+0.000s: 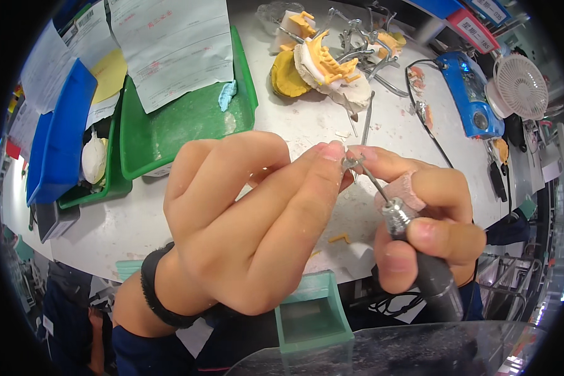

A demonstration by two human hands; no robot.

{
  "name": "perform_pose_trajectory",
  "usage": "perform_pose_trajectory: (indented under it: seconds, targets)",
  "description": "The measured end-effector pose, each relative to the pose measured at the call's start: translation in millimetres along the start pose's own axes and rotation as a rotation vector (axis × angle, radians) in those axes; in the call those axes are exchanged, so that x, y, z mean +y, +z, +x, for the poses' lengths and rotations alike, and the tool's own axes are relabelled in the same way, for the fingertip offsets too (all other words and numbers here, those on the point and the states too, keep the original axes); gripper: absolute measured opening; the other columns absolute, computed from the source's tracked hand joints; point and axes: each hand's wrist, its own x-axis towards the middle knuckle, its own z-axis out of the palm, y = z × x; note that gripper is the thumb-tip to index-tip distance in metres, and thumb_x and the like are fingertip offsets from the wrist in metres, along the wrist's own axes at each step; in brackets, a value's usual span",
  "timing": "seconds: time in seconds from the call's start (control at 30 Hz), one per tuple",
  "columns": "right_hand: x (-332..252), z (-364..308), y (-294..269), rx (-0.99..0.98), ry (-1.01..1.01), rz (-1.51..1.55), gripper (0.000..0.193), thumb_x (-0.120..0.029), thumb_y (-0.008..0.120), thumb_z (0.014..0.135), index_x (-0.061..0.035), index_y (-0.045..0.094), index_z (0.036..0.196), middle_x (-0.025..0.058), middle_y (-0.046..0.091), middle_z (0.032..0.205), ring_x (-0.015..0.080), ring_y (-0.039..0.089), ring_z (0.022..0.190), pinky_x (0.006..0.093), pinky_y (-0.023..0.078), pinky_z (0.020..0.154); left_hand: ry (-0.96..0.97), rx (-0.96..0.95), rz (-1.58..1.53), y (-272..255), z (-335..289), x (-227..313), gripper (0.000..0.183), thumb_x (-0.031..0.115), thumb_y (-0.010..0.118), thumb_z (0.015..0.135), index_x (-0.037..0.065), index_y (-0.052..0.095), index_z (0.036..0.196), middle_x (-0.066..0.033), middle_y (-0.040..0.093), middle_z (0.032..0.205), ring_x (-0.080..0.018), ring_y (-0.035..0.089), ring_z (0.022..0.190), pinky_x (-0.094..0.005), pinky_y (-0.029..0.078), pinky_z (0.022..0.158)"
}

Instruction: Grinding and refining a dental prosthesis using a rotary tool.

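Between the thumb and fingertips of my left hand (244,207) is a small silvery metal piece (352,163), probably a dental framework; its full shape is partly hidden. My right hand (448,197) is closed round a dark rotary handpiece (437,279) with a metal collar. The handpiece's thin bur (376,183) points up and left, its tip at or very near the metal piece. Pinkish tape (404,192) wraps one right finger, and the right fingertips also reach the piece. Below the hands, a bent orange-yellow scrap (340,238) lies on the white table (282,135).
Plaster and orange dental models (332,66) stand at the back beside metal articulators (357,37). A green bin (169,138) with papers and a blue bin (62,141) are left. Right sit a blue control box (473,94) and white fan (520,88). A pale green tray (313,319) is near me.
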Motion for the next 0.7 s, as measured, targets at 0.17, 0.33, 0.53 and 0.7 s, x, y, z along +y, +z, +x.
perform_pose_trajectory:
  seconds: [0.17,0.33,0.53,0.7]
  targets:
    - [4.8,-2.6,4.6,0.011,0.027,0.208,0.03,-0.023,0.056,0.087,-0.0128,0.041,0.111,0.0159,0.046,0.09,0.042,0.056,0.097,0.054,0.051,0.079,-0.162,-0.121,-0.207,-6.1,-0.1,-4.8,0.031,-0.005,0.07,0.065,-0.004,0.061,0.094,-0.0117,0.065,0.083,-0.0258,0.058,0.08,-0.0321,0.047,0.067]
    - [-4.5,-1.3,-7.1,0.083,0.04,0.264,0.038,-0.023,0.059,0.084,-0.013,0.04,0.116,0.0177,0.047,0.091,0.0424,0.054,0.099,0.0569,0.048,0.083,-0.286,-0.259,-0.595,-1.3,6.5,-5.6,0.03,-0.005,0.059,0.077,-0.007,0.055,0.107,-0.0158,0.064,0.088,-0.0272,0.056,0.098,-0.0339,0.045,0.082]
    - [5.7,-4.3,-5.2,0.1,-0.155,0.09,0.039,-0.018,0.065,0.079,-0.0124,0.042,0.111,0.0179,0.046,0.092,0.0447,0.051,0.102,0.0616,0.043,0.087,-0.855,-0.321,-1.308,-13.3,10.5,10.8,0.034,0.011,0.046,0.09,-0.005,0.048,0.119,-0.0143,0.062,0.088,-0.0183,0.058,0.085,-0.028,0.045,0.076]
    - [11.1,-2.0,-10.7,0.021,-0.229,0.071,0.037,-0.027,0.062,0.082,-0.0132,0.042,0.111,0.0176,0.047,0.089,0.0487,0.051,0.101,0.0608,0.04,0.09,-0.854,-0.284,-1.305,-10.0,13.2,13.7,0.037,0.018,0.045,0.091,-0.005,0.048,0.12,-0.0118,0.061,0.088,-0.0113,0.055,0.073,-0.0248,0.045,0.07]
